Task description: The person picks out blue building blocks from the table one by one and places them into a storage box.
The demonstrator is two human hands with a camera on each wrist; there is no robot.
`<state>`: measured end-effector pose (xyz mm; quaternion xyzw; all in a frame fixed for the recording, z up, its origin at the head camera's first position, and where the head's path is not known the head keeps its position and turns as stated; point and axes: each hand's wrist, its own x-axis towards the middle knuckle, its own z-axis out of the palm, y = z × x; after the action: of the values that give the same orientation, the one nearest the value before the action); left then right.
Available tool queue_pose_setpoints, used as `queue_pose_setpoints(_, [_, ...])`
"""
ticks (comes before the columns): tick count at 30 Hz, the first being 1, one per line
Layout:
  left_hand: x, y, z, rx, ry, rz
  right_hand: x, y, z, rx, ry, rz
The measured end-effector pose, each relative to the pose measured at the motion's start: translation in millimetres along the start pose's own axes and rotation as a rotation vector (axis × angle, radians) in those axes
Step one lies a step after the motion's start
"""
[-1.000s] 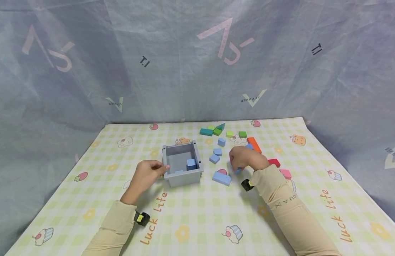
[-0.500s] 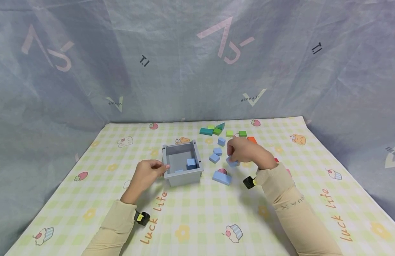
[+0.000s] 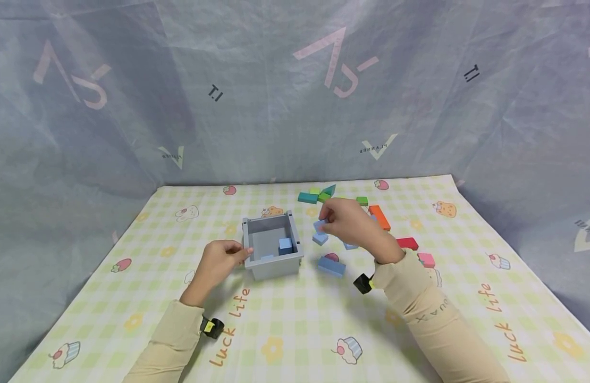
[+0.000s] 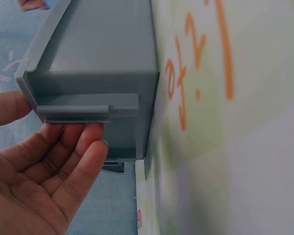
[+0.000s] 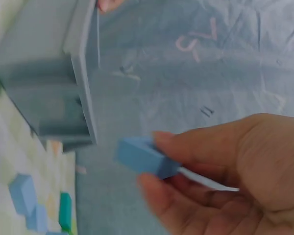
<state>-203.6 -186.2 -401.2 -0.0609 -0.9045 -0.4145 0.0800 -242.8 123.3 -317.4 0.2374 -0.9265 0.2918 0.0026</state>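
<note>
My left hand [image 3: 223, 255] grips the near-left rim of a grey plastic box [image 3: 276, 268]. In the left wrist view the thumb lies against the rim and the other fingers curl under a ledge on the box's side. Inside the box are blue blocks [image 3: 285, 244]. To the right of the box, my right hand [image 3: 350, 221] pinches a light blue block [image 5: 144, 156] between thumb and fingers. In the right wrist view this block is raised beside the box, with a pale strip behind it. Another light blue block [image 3: 320, 239] lies just under the hand in the head view.
A long blue block [image 3: 331, 266] lies right of the box, another blue one [image 3: 351, 246] under the right wrist. Orange [image 3: 379, 217], red [image 3: 407, 243] and pink [image 3: 426, 260] blocks lie farther right. Green and teal blocks [image 3: 308, 198] are at the back.
My right hand has moved left and away from me, toward the box, and a light blue block now shows between its fingertips. The left hand and the box have stayed put.
</note>
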Motion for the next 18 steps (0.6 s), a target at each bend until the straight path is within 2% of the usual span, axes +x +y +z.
queue_pose_setpoints(4, [0.7,-0.3,0.5,0.001,-0.007,-0.003,1.7,-9.2,12.1,0.069,0.030,-0.038])
queue_pose_setpoints(13, [1.1,-0.5,0.4,-0.001,-0.006,-0.005,4.1,-17.9,47.8,0.130,0.093,-0.168])
queue_pose_setpoints(18, [0.9,-0.7,0.5,0.000,-0.004,-0.004,3.1,-22.1,61.4,0.181,0.101,-0.202])
